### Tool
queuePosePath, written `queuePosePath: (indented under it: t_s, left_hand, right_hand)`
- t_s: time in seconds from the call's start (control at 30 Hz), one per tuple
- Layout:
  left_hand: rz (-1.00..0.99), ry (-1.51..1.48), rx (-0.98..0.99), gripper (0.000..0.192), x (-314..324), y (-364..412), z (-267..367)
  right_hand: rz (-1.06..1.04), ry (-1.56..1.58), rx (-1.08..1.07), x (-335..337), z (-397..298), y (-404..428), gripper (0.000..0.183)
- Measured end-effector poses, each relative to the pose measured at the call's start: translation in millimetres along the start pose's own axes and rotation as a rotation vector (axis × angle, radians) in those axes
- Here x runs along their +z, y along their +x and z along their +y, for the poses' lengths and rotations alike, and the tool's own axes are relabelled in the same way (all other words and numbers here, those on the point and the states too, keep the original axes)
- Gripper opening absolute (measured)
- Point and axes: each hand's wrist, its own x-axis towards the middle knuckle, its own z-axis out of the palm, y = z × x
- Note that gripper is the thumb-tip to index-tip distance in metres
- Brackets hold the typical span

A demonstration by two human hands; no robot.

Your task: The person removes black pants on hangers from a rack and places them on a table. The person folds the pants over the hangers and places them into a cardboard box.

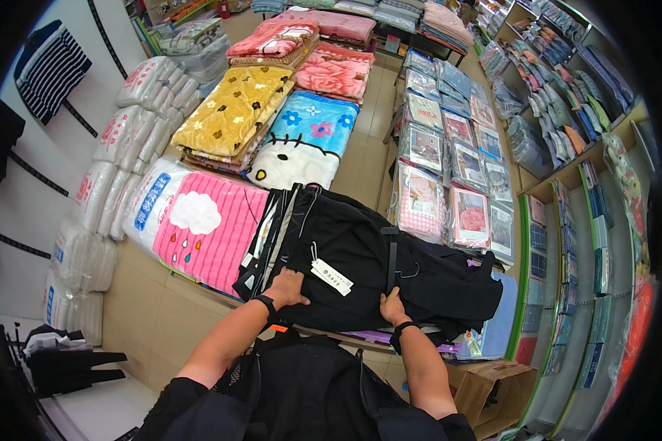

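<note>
Black garments (342,237) lie in a pile across the table before me. A white paper hang tag (331,277) on a loop rests on the top one. My left hand (288,286) lies on the black cloth left of the tag; whether its fingers pinch the fabric cannot be told. My right hand (391,304) is closed around the lower end of a black flat strip (391,259), which stretches away from me over the cloth with a short crossbar at its far end. Beside the strip, a thin metal hanger hook (411,271) shows on the garments.
A pink packaged textile with a cloud (204,220) adjoins the pile at left. Folded blankets (231,110) are stacked beyond it. Packaged bedding (425,149) covers a table at the far right. An open cardboard box (494,391) stands low right, beside shelves (571,325).
</note>
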Motion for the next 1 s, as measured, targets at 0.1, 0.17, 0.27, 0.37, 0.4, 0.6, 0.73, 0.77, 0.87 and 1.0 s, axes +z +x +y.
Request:
queuePosePath:
  t_s: [0.1,0.17,0.27,0.37,0.4,0.6,0.73,0.77,0.87,1.0]
  left_hand:
    - [0.013,0.002,0.001,0.09,-1,-2,0]
    - [0.007,-0.002,0.007,0.09,-1,-2,0]
    - [0.019,0.001,0.017,0.087,-1,-3,0]
    - [0.035,-0.008,0.011,0.086,0,-3,-1]
    - [0.035,-0.008,0.01,0.086,1,-3,-1]
    - [0.012,-0.027,-0.004,0.086,2,1,-2]
    - [0.031,-0.014,0.004,0.085,4,0,-3]
    - [0.042,-0.014,0.007,0.085,4,0,-2]
    - [0.018,-0.015,-0.007,0.086,1,-1,0]
    - [0.009,-0.032,-0.014,0.088,-2,-3,0]
  right_hand:
    - [-0.001,0.007,0.002,0,-2,-2,0.042]
    - [-0.001,0.014,0.005,-1,-3,-2,0.042]
    - [0.013,0.024,0.007,2,-1,-1,0.042]
    - [0.033,0.032,0.008,4,2,1,0.044]
    - [0.027,0.031,0.006,4,2,2,0.044]
    - [0.027,0.027,-0.011,7,7,6,0.045]
    - [0.029,0.021,-0.017,8,8,7,0.047]
    - [0.03,0.021,-0.017,9,10,8,0.047]
    - [0.046,0.023,-0.025,10,11,8,0.046]
    - [0.023,0.025,-0.018,6,7,5,0.047]
